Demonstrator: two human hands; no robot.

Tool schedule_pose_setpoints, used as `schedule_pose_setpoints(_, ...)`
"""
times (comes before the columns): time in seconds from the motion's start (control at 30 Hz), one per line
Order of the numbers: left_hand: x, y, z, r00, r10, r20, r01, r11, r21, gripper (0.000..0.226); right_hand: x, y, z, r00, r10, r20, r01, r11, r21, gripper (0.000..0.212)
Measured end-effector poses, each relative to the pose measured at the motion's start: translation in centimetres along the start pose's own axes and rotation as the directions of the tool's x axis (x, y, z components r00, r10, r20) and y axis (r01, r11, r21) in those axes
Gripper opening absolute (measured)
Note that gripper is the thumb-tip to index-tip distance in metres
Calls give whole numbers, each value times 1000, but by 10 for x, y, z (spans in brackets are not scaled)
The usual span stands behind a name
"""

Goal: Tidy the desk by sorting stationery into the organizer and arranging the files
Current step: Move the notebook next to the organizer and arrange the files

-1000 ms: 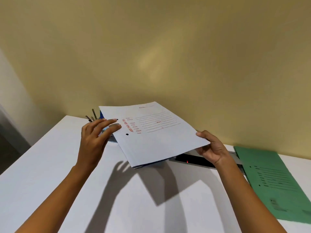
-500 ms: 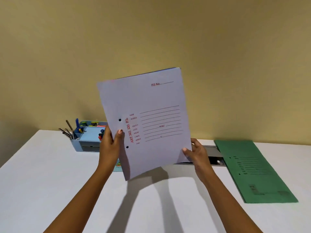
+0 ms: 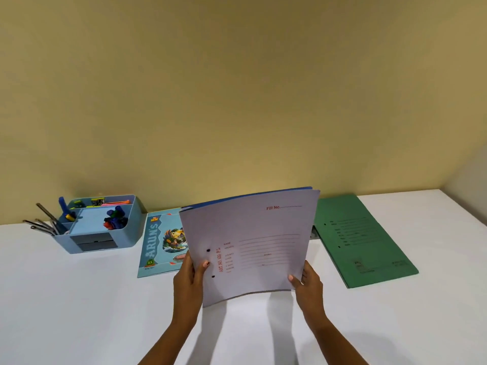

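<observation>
Left hand [image 3: 188, 283]: I grip the lower left edge of the white file [image 3: 263, 248], thumb on its front cover beside the two punch holes, fingers behind.
Right hand [image 3: 308, 283]: I pinch the lower right corner of the white file, thumb in front, fingers curled behind.
White file: held near upright over the desk [image 3: 79, 299], front cover facing me, red print at its top.
Blue file [image 3: 237, 197]: directly behind the white file; only its top edge shows.
Notebook [image 3: 158, 243]: flat, just left of the white file, partly hidden by it.
Organizer [image 3: 129, 233]: farther left of the white file, beyond the notebook; holds pens [image 3: 44, 222] and small coloured items.
Green file [image 3: 363, 241]: flat, right of the white file, apart from it.
</observation>
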State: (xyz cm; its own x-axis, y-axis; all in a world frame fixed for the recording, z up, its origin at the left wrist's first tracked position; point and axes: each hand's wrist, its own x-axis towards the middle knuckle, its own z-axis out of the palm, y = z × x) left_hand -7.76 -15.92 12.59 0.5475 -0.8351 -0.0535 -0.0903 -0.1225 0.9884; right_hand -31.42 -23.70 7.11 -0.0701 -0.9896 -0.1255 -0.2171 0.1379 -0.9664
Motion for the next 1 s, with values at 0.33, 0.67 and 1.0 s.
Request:
schedule_pose_setpoints(0.33,-13,-28,26,991,-88,99,67,978,199,42,-13,59,-24,1000,18,-18,-20,992,-127,39)
schedule_pose_setpoints(0.67,-7,-16,103,977,-92,192,68,990,125,23,41,61,-89,968,48,-248,-72,994,-88,27)
schedule_pose_setpoints(1.0,9,24,271,931,-20,365,-78,965,252,37,119,36,-226,871,89,-483,-129,990,-49,38)
